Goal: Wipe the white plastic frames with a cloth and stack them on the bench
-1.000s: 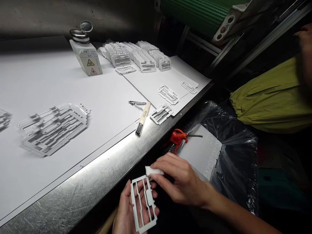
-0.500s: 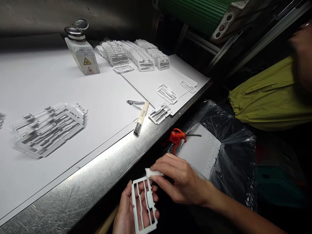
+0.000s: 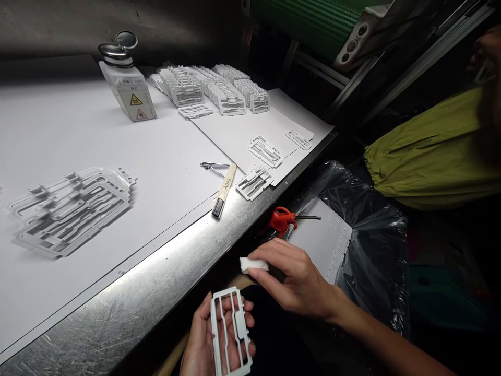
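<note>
Gripping white frame (image 3: 230,334) in left hand (image 3: 203,342), right hand (image 3: 291,279) pinching cloth wad (image 3: 252,265)

The left hand (image 3: 203,339) is cut off by the bottom edge, and the bottle's (image 3: 127,89) label text is unreadable.

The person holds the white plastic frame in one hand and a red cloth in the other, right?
Not quite. The head view shows the left hand holding the white plastic frame, but the cloth pinched in the right hand is white, not red.
</note>
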`<state>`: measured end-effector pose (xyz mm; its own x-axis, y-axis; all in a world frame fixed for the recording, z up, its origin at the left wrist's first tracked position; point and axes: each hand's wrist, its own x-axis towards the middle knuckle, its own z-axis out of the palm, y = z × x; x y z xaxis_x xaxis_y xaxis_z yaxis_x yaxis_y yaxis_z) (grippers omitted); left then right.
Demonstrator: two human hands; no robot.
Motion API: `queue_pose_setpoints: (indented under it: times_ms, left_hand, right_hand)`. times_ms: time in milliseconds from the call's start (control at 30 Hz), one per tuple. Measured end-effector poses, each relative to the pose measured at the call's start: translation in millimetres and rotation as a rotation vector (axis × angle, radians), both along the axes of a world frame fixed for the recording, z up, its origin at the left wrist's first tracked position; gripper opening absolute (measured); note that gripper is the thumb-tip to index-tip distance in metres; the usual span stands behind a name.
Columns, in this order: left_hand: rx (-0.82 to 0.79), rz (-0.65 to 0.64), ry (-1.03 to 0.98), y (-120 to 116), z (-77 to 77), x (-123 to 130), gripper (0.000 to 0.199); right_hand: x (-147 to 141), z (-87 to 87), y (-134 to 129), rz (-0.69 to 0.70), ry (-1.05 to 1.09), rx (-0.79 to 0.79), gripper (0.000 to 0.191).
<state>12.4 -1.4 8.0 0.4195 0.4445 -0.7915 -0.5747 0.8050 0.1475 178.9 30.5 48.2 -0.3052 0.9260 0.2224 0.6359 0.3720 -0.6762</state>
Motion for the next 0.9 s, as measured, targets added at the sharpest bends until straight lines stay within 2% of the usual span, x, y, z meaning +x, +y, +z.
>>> queue_pose_setpoints:
  times_ms: [267, 433, 633, 767, 900]
  left_hand:
    - [0.015, 0.016, -0.003, -1, 2.2, 0, 0.037]
    - [-0.010, 0.009, 0.029, -2, 9.2, -1, 0.026]
    - [-0.019, 0.022, 0.017, 1, 11.3, 1, 0.035]
    - [-0.071, 0.018, 0.098, 3, 18.9, 2, 0.028]
    - [-0.105, 0.037, 0.105, 3, 22.5, 1, 0.023]
  right_hand:
    - [-6, -0.3, -5, 0.016, 0.023, -0.011, 0.015]
    - [-11, 0.7, -10, 0.087, 0.051, -0.027, 0.015]
    - [-9, -0.5, -9, 0.037, 0.065, -0.014, 0.016]
    - [-12, 1.2, -13, 0.141, 0.019, -0.050, 0.014]
    - [-10, 7.2, -18, 0.282, 0.027, -0.170, 0.015]
